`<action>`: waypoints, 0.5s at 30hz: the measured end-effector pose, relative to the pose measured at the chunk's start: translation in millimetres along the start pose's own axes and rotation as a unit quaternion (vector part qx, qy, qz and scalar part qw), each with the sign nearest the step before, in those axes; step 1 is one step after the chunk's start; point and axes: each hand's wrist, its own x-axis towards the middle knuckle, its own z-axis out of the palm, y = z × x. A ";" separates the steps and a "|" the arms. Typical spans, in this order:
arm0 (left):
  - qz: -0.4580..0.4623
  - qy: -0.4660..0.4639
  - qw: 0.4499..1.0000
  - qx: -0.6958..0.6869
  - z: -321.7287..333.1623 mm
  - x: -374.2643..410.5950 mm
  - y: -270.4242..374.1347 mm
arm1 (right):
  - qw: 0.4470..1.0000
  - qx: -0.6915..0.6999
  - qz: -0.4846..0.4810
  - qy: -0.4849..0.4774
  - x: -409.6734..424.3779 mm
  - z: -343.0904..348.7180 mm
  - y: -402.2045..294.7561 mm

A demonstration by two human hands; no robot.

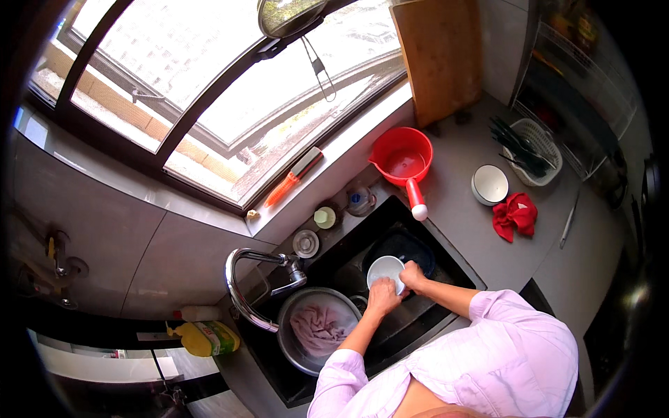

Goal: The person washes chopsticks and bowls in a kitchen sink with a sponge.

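Observation:
Both hands are over the black sink, gripping a white bowl. My left hand is at the bowl's near left side, its fingers reaching over the rim. On the right rim is my right hand. Under and behind the bowl lies a dark basin, partly covered by it. To the left in the sink, a round metal basin contains a pinkish cloth in cloudy water. The chrome faucet arches over that basin's left edge.
On the right counter are a red dipper, another white bowl, a red cloth, a knife and a utensil basket. An orange-handled tool lies on the windowsill. A yellow detergent bottle lies left of the sink.

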 end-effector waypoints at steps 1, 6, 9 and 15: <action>0.008 0.024 0.999 -0.019 2.0 -0.5 -0.6 | 1.000 0.006 0.001 -0.010 1.5 1.1 3.5; 0.074 0.177 0.977 -0.098 20.0 6.6 -5.4 | 0.989 0.142 0.000 -0.037 5.2 4.7 10.8; 0.036 0.138 0.975 -0.171 15.6 9.0 -4.2 | 0.986 0.166 0.011 -0.025 9.1 3.3 11.1; -0.047 0.005 0.981 -0.191 5.3 19.0 -6.9 | 0.988 0.140 0.051 0.042 16.9 -0.7 4.6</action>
